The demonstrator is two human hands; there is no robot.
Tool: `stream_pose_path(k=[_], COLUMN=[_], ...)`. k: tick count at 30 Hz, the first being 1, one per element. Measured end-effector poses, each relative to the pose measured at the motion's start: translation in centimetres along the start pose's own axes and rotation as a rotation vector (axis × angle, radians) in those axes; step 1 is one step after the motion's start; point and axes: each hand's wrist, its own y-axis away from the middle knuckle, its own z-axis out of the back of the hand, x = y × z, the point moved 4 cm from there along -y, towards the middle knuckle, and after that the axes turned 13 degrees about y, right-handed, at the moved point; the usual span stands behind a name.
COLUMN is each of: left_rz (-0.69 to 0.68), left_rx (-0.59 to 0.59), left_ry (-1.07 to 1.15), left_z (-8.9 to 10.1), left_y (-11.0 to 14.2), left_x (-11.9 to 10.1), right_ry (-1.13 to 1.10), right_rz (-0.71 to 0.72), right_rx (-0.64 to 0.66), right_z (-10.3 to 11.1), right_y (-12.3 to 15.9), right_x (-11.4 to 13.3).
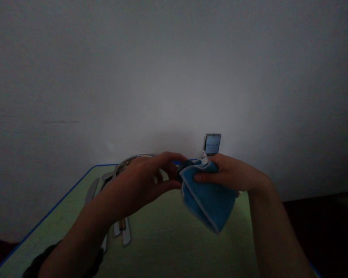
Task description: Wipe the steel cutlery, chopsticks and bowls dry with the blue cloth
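Forearms point(95, 214), left hand point(150, 175) holding dark object point(183, 168), right hand point(232, 172) pinching blue cloth point(210, 200), green tabletop point(162, 239) spreading below to blue edge point(55, 206)

1) Cloth point(210, 197): textile, matt, faintly fuzzy nap; border paler, stitched-looking
2) Dark piece point(182, 170) beside it: looks smooth; material cannot be told
3) Bowl-like rim point(133, 157): metal, glossy, bright highlights
4) Flat blade point(91, 190): metal, dull sheen
5) Pale handle point(127, 232): smooth; material unclear
6) Tabletop point(162, 243): matt, fairly smooth
7) Wall point(162, 77): matt, plaster-like
8) Lit screen point(212, 144): smooth, glass-like
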Motion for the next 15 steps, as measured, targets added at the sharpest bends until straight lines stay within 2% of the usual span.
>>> stream_pose_path(k=[6, 10, 12, 15], left_rz=[-0.086, -0.113, -0.053, 0.093], left_rx=[0.053, -0.007, -0.099, -0.22], left_ry=[0.019, -0.019, -0.05, -0.008], left_z=[-0.24, -0.42, -0.11, 0.31], left_y=[-0.25, -0.64, -0.8, -0.87], left_x=[-0.42, -0.74, -0.63, -0.19], right_ry=[0.025, -0.015, -0.087, -0.322], right_rz=[0.027, 0.047, 0.024, -0.018], right_rx=[-0.015, -0.075, -0.165, -0.465], right_z=[-0.07, 0.06, 0.22, 0.76], right_y=[-0.24, -0.24, -0.34, -0.75], right_x=[0.14, 0.66, 0.62, -0.09])
